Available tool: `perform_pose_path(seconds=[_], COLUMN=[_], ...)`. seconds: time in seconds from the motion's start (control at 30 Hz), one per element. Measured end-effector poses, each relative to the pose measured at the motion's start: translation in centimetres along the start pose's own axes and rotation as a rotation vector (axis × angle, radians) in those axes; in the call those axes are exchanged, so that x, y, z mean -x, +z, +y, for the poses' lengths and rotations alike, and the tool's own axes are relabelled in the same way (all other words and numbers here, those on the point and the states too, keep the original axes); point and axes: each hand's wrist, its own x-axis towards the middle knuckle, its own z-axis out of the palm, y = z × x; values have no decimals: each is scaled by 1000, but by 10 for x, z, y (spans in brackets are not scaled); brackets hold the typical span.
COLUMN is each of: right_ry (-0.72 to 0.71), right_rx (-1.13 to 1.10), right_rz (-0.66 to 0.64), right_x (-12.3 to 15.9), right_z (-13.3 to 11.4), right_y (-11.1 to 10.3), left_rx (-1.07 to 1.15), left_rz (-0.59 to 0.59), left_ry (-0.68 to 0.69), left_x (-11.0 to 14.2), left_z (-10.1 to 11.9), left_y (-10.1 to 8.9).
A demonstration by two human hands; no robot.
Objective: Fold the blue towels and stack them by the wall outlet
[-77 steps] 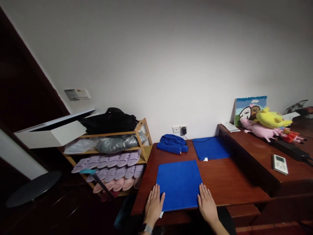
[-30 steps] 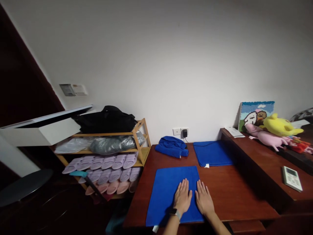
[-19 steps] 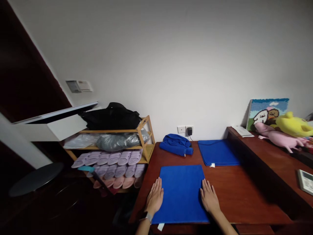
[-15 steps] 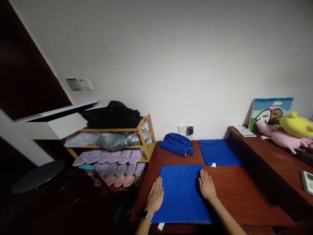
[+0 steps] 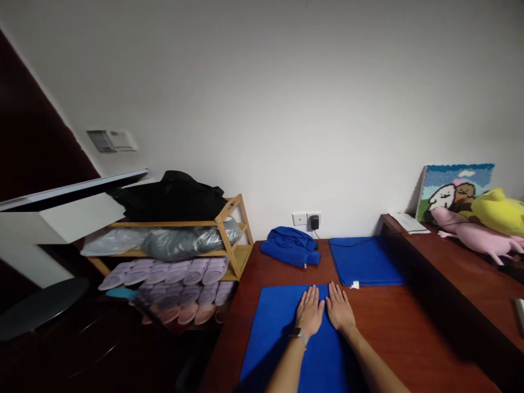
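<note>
Cloth (image 5: 277,317) at the front lies flat, plain blue and straight-edged.

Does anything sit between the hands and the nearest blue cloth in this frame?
Nothing visible does. The left hand lies flat on the near cloth; the right hand lies along its right edge. The bundled cloth and the other flat cloth lie farther back, toward the wall.

Flat cloth (image 5: 278,314): on the bench (image 5: 401,322), in front.
Crumpled cloth (image 5: 290,248): behind the flat cloth.
Folded cloth (image 5: 364,262): right of the crumpled cloth.
Shoe rack (image 5: 241,256): left of the bench.
</note>
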Motion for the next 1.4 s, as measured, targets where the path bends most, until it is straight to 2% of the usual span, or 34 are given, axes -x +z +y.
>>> perform_pose_path(seconds=[0.03, 0.1, 0.23, 0.33, 0.4, 0.5, 0.57, 0.63, 0.7, 0.77, 0.83, 0.9, 0.97, 1.03, 1.13, 1.3, 1.4], right_ry=[5, 16, 22, 24, 28, 22, -2, -7, 34, 114, 186, 223, 225, 207, 167, 120, 103], right_rx=[-8, -26, -29, -23, -25, -59, -94, -94, -42, 29, 81, 112, 134, 154, 169, 119, 89], right_rz=[-1, 4, 6, -3, -1, 23, 112, 240, 319, 305, 216, 125, 94, 123, 163, 231, 278], right_x=[0, -1, 1, 2, 4, 5, 2, -6, -18, -33, -47, -55, -54, -44, -14, 65, 116], right_z=[0, -1, -3, -5, -6, -4, 4, 20, 42, 67, 88, 101, 106, 104, 94, 75, 63], right_y=[-1, -3, -7, -8, -8, -6, -7, -13, -22, -32, -38, -37, -32, -25, -15, 4, 22], left_rx=[-2, -26, -114, -151, -133, -71, -37, -21, -26, -46, -76, -109, -131, -137, -139, -174, -179], left_rz=[-3, 1, 29, 59, 66, 106, 180, 232, 213, 160, 109, 76, 58, 53, 50, 61, 89], left_ry=[-34, -125, -299, -319, -296, -289, -273, -217, -146, -99, -79, -68, -56, -54, -78, -97, -109], left_x=[-1, 6, 39, 61, 70, 80, 93, 114, 138, 158, 171, 175, 175, 176, 181, 194, 202], left_z=[-5, -33, -121, -174, -191, -193, -186, -178, -170, -165, -161, -159, -159, -159, -165, -182, -186], left_y=[3, 1, -22, -40, -49, -57, -56, -51, -43, -35, -32, -33, -37, -41, -49, -71, -88])
